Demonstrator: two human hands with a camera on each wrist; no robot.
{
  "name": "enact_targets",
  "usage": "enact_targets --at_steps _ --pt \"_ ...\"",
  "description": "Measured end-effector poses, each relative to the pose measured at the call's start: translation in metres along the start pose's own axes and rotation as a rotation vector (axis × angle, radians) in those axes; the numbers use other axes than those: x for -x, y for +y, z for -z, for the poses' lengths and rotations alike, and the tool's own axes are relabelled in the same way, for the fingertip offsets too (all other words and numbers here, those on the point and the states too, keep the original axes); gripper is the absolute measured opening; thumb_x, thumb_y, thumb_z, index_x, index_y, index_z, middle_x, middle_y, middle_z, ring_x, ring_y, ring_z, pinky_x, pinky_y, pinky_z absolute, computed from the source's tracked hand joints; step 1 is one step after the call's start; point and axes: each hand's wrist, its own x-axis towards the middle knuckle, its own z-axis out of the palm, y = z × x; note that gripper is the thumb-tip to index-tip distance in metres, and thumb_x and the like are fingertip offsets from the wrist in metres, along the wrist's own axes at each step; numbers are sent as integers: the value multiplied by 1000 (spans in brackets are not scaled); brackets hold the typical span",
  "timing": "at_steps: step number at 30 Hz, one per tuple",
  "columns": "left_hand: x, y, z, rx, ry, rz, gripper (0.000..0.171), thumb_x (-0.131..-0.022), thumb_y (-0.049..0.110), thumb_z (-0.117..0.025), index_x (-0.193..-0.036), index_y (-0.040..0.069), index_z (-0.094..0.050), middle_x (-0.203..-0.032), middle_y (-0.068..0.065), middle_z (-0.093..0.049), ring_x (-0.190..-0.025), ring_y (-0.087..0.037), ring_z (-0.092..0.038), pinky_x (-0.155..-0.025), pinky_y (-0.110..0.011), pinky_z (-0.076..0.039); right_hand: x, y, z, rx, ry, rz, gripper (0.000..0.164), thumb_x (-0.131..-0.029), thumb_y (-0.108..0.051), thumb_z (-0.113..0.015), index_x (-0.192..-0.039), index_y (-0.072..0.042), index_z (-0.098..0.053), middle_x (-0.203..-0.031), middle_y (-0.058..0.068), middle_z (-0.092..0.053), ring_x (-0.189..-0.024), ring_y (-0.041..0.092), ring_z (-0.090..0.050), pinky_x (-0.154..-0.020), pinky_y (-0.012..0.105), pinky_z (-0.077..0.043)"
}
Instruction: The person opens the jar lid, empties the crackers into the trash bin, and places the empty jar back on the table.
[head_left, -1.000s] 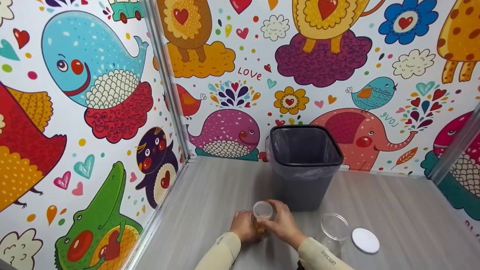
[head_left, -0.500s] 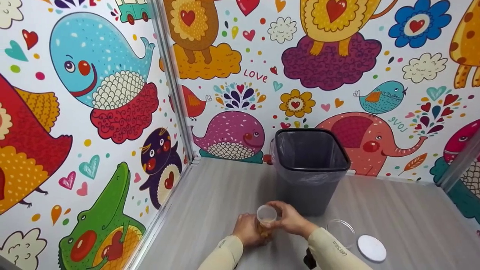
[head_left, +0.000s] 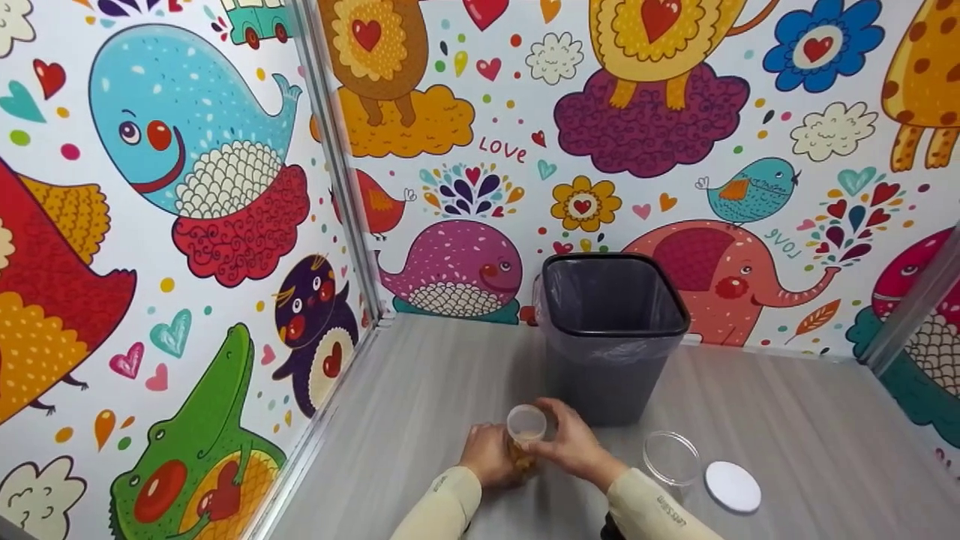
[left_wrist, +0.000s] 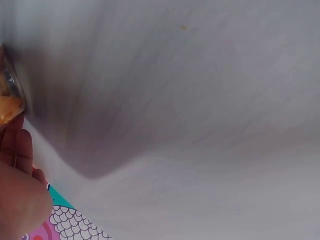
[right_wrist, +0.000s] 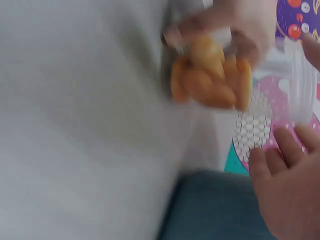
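Observation:
Low in the middle of the head view, my left hand (head_left: 487,455) grips a clear container with orange-brown snack pieces (head_left: 523,456) in its lower part. Above the pieces, a translucent plastic piece (head_left: 526,424) with a wide round rim faces up; my right hand (head_left: 576,446) pinches it between thumb and fingers. The right wrist view shows this piece (right_wrist: 300,82) narrowing toward the container, funnel-like, with orange pieces (right_wrist: 210,80) packed below it. In the left wrist view only an edge of the container (left_wrist: 17,90) and part of my left hand (left_wrist: 22,195) appear.
A dark grey trash bin (head_left: 611,375) with a clear liner stands just behind my hands. To the right are an open clear jar (head_left: 672,457) and a round white lid (head_left: 733,487) on the grey table (head_left: 420,375). Cartoon-printed walls close off the left and back.
Both hands keep their hold in nearly the same place. The head view sways slightly to the right and back.

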Motion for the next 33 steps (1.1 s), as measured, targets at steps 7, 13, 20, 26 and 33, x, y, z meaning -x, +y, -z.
enact_targets --at_steps 7,13,20,26,33 --pt "-1 0 0 -17 0 -1 35 -64 48 -85 -80 24 -67 -69 14 -63 -66 -11 -55 -79 -40 -48 9 0 -18 96 166 -10 69 -79 -36 -85 -127 3 -54 -122 16 -59 -111 34 -55 -87 47 -49" --pt "1 0 0 -15 -5 8 40 -59 47 -88 -83 22 -68 -71 13 -63 -68 -12 -56 -81 -39 -47 8 2 -20 134 208 -14 67 -77 -40 -85 -125 -1 -57 -117 11 -61 -106 28 -55 -84 44 -48" --pt "0 3 1 -45 14 -15 36 -65 48 -85 -78 22 -65 -69 11 -63 -67 -13 -58 -80 -39 -48 3 2 -5 120 96 24 67 -77 -44 -84 -126 -4 -60 -118 8 -61 -106 29 -56 -87 48 -48" --pt "-1 4 0 -24 -3 -19 34 -69 51 -82 -78 23 -65 -70 13 -64 -67 -11 -58 -79 -40 -49 -5 1 15 -14 -100 21 68 -79 -32 -85 -130 2 -57 -127 18 -58 -118 42 -53 -97 60 -41" --pt "0 0 0 42 -13 22 33 -69 51 -82 -78 24 -67 -69 16 -62 -66 -10 -57 -80 -41 -48 -11 1 16 -21 -153 20 68 -80 -30 -85 -133 3 -55 -131 19 -56 -123 43 -50 -101 56 -41"
